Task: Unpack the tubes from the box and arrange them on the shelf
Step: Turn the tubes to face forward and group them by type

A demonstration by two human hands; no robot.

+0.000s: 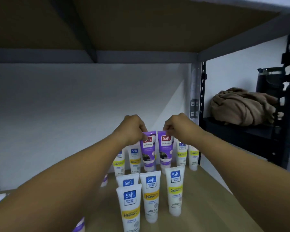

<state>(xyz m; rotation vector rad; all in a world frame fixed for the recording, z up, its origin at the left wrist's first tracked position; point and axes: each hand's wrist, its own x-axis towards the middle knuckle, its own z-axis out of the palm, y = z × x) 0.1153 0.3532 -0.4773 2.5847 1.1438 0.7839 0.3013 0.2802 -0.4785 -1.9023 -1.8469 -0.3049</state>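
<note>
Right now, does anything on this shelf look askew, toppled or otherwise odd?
Nothing stands out. The white Safi tubes stand upright on the wooden shelf. The left hand and right hand each pinch the top of an upright purple Safi tube, side by side in the back row.

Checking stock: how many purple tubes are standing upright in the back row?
2. One purple tube is pinched by the left hand, its neighbour by the right hand. Purple scraps near the left arm may be more.
</note>
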